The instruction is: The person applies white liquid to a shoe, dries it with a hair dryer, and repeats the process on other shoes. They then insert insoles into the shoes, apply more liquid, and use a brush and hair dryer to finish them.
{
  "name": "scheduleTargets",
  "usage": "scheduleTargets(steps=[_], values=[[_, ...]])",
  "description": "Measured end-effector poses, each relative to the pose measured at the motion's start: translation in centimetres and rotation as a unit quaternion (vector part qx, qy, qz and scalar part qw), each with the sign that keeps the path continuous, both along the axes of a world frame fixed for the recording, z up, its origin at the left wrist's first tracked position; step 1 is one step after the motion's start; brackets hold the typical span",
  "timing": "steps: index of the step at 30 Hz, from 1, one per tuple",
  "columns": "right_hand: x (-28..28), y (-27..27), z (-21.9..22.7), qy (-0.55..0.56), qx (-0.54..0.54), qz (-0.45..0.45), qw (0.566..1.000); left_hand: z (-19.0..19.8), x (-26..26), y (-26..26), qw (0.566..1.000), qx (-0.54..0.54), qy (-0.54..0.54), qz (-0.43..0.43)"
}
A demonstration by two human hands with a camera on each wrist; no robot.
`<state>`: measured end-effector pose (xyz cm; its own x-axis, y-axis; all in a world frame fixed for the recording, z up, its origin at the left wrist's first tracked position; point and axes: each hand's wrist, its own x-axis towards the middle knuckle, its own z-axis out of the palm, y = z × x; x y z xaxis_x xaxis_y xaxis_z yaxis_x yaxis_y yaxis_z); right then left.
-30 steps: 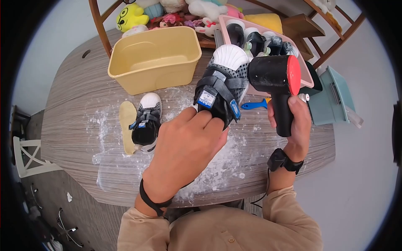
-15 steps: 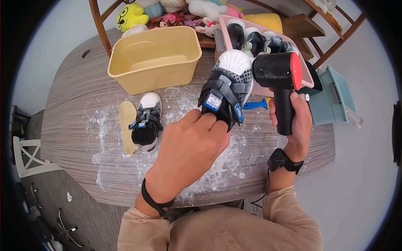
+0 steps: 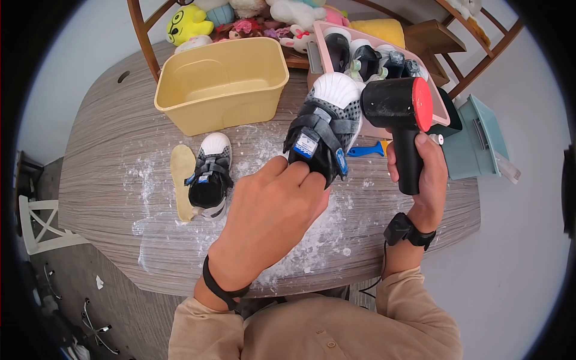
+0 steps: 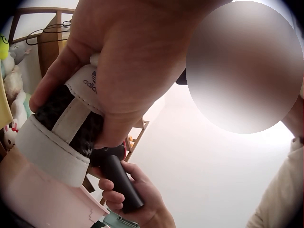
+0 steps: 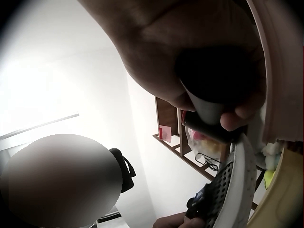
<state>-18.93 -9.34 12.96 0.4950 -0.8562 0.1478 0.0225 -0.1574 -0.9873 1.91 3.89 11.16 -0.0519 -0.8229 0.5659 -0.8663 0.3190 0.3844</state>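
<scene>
My left hand (image 3: 270,210) grips a black-and-white dotted shoe (image 3: 327,120) by its heel end, holding it above the table with its white toe pointing away. In the left wrist view the fingers and thumb lie on both sides of the shoe's white heel (image 4: 52,152). A black dryer-like tool with a red end cap (image 3: 390,103) is held by its handle in my right hand (image 3: 430,174). Its barrel end is at the side of the shoe's toe. A matching shoe (image 3: 211,171) stands on the table beside a pale insole (image 3: 182,180).
An empty yellow bin (image 3: 222,90) stands at the back left, a pink bin (image 3: 441,108) holding several shoes at the back right. Nearby lie a blue-handled scraper (image 3: 366,150) and white powder on the table (image 3: 108,180). A teal box (image 3: 474,147) stands at the right edge.
The held shoe and my left hand have shifted slightly right and toward me since the first frame. The tool has moved a little right, staying beside the shoe's toe.
</scene>
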Motion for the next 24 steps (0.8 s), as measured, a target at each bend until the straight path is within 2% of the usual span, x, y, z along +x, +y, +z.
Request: scheduleTargets(steps=[24], values=[[-0.59, 0.10, 0.10, 0.041, -0.005, 0.019, 0.999, -0.04, 0.11, -0.05, 1.000, 0.005, -0.004, 0.011]])
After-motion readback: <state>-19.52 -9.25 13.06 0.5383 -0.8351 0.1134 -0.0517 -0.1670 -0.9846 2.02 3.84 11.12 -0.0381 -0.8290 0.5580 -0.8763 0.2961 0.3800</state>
